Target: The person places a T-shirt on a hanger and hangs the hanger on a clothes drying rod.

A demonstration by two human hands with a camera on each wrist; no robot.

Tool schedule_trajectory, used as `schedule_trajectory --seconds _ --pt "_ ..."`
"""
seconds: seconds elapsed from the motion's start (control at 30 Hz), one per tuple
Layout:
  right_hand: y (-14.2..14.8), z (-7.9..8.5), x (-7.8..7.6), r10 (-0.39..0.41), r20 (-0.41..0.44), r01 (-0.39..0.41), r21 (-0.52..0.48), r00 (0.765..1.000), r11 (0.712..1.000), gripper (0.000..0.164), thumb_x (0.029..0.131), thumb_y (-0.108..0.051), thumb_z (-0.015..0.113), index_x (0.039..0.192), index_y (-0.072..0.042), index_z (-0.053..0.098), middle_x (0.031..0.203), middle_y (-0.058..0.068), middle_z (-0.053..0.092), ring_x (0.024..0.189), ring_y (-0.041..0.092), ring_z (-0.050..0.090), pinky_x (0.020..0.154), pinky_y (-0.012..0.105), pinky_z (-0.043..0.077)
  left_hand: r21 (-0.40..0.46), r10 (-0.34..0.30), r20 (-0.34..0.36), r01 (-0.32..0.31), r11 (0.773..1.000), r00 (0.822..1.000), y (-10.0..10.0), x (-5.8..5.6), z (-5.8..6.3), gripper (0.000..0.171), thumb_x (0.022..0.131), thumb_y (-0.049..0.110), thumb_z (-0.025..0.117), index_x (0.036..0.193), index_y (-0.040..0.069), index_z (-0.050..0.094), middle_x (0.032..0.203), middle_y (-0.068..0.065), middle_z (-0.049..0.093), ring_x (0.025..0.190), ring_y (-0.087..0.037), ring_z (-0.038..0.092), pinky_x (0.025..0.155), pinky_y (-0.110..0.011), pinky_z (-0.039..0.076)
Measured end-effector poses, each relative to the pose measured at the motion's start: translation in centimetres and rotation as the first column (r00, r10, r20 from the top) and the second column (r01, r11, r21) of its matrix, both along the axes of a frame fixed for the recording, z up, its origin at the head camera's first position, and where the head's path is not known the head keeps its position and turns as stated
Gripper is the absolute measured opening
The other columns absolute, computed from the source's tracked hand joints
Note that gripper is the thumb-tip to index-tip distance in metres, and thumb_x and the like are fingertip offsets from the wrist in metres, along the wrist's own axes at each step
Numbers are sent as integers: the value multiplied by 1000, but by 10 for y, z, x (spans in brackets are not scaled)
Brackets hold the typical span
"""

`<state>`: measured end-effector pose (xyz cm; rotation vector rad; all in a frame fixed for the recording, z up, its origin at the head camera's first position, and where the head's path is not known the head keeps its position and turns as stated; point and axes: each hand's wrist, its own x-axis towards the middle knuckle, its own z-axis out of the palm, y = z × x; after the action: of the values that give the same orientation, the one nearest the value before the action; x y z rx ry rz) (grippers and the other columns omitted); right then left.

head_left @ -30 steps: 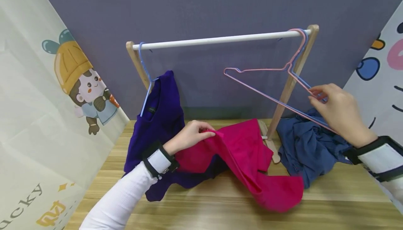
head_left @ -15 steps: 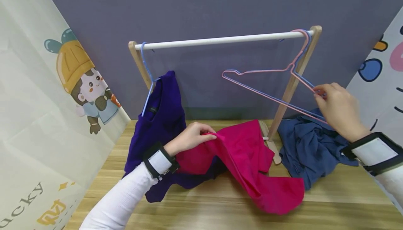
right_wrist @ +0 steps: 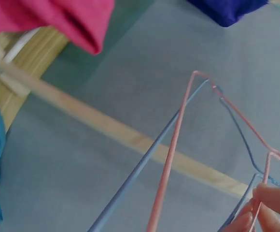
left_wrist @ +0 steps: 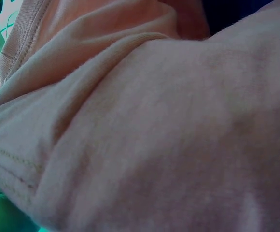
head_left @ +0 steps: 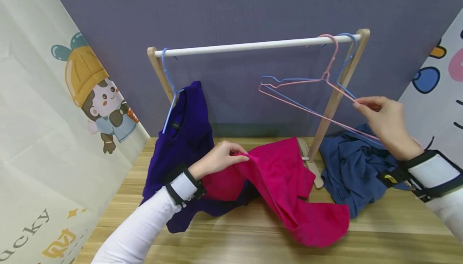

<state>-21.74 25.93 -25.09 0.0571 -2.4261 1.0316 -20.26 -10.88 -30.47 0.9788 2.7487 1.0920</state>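
My left hand pinches the edge of a bright pink garment, which drapes down onto the table to the right. That garment's cloth fills the left wrist view, close to the camera. On the right, my right hand pinches the shoulder of a pink hanger, its hook over the white rail. Behind it a blue hanger hangs near the rail's right end. In the right wrist view, thumb and fingers meet on the pink wire, with the blue wire beside it.
A purple garment hangs from another blue hanger at the rail's left end, its hem spreading over the wooden table. A crumpled dark blue garment lies right of the rack's wooden leg. A grey panel stands behind.
My right hand has drawn the pink hanger left along the rail, so its hook now stands apart from the blue one. The left hand keeps its pinch on the pink garment.
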Motion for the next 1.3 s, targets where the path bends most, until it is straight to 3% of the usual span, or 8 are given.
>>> schedule_trajectory --seconds 0.1,0.27,0.43,0.67,0.87,1.03,1.2,1.3 --pt "0 2 1 12 35 -10 -37 999 999 45 88 -34 51 111 4 57 77 -29 43 74 -4 41 59 13 32 2 1 3 -1 1000 1000 0 -1 -1 16 81 21 64 88 8 69 67 6 57 54 -4 38 51 -17 33" --pt "-2 4 2 39 37 -36 -83 999 996 45 87 -34 53 111 3 57 79 -28 46 77 -1 42 59 13 33 6 2 7 -2 1000 1000 1 -2 -4 17 80 23 66 87 8 70 62 8 51 52 -3 34 49 -18 31" --pt "-6 8 6 87 24 -83 -150 996 985 41 86 -32 55 112 1 57 82 -23 50 79 0 43 62 11 33 28 15 10 -15 999 1000 1 -3 -5 16 79 23 67 85 9 70 66 6 58 54 -2 37 50 -17 33" --pt "-2 14 12 89 71 -75 -177 994 981 40 86 -34 55 114 -5 58 87 -19 51 80 5 40 59 13 33 55 43 -13 -42 998 999 -1 -6 -5 16 78 22 67 85 8 71 78 3 66 64 -3 48 60 -18 41" --pt "1 20 19 119 42 -107 -226 992 968 28 86 -27 57 109 -13 61 85 -19 52 78 5 41 57 11 34 72 69 -14 -67 995 998 -1 -7 -6 16 79 23 66 85 9 71 79 3 67 68 -3 50 63 -19 42" --pt "9 18 31 93 48 -83 -177 995 981 23 86 -26 56 107 -16 60 84 -24 51 79 -1 44 61 7 35 83 94 -20 -92 992 995 0 -8 -4 17 78 24 67 85 9 71 79 3 67 68 -4 51 63 -19 42" --pt "26 9 43 65 101 -56 -88 993 995 10 87 -28 55 96 -31 56 80 -29 48 77 -2 42 61 7 32 96 121 -41 -117 989 992 -2 -9 -3 16 77 22 68 85 8 71 77 2 67 67 -4 51 62 -19 42" --pt "36 3 50 65 105 -61 -47 992 997 13 87 -25 56 90 -37 55 77 -32 48 75 -2 40 61 8 31 106 130 -55 -124 987 990 -4 -10 -4 15 77 21 68 85 8 71 76 3 67 66 -4 51 62 -19 42"
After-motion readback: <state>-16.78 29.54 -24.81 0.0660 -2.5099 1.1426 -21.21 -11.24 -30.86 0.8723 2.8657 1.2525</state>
